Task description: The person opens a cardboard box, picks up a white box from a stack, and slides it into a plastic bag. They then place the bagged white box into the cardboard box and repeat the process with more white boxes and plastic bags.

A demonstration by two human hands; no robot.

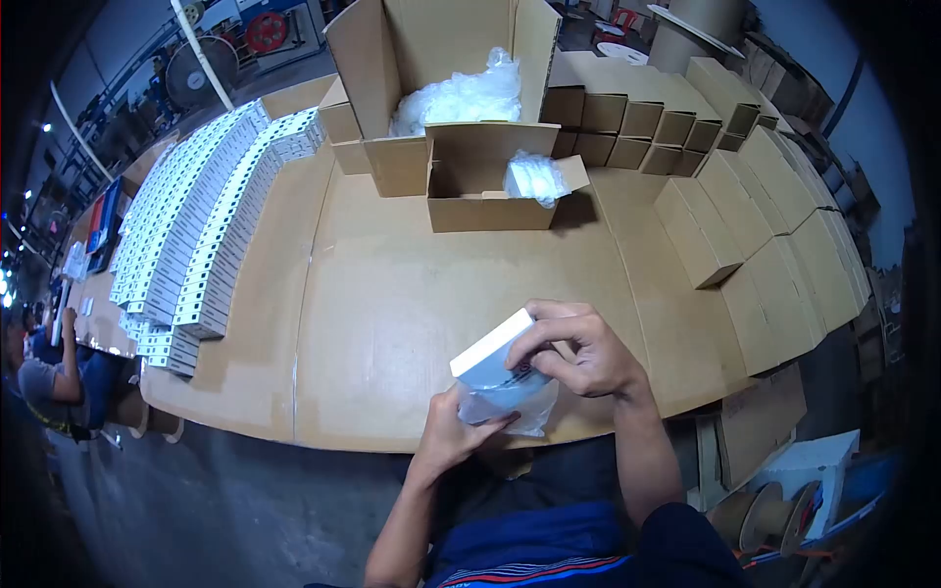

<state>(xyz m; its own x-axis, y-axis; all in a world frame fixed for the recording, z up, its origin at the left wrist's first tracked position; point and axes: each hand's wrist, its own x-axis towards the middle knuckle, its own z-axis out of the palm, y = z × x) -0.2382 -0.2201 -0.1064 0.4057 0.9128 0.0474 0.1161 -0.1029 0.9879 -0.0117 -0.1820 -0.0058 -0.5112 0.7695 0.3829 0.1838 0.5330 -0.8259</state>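
Near the table's front edge, a small white box (pixel 493 351) is tilted and partly inside a clear plastic bag (pixel 534 410). My right hand (pixel 580 355) grips the box's upper right side between thumb and fingers. Below it, my left hand (pixel 455 428) is closed around the bag and the lower end of the box. The bag's loose film hangs below the box, between my hands. My left fingers are partly hidden behind the bag.
Rows of stacked white boxes (pixel 191 220) stand on the left. An open carton (pixel 490 214) holds a plastic-wrapped bundle (pixel 535 178). Behind it, a larger carton (pixel 358 59) contains clear plastic bags (pixel 461 98). Brown cartons (pixel 750 196) line the right. Another person (pixel 59 367) sits far left.
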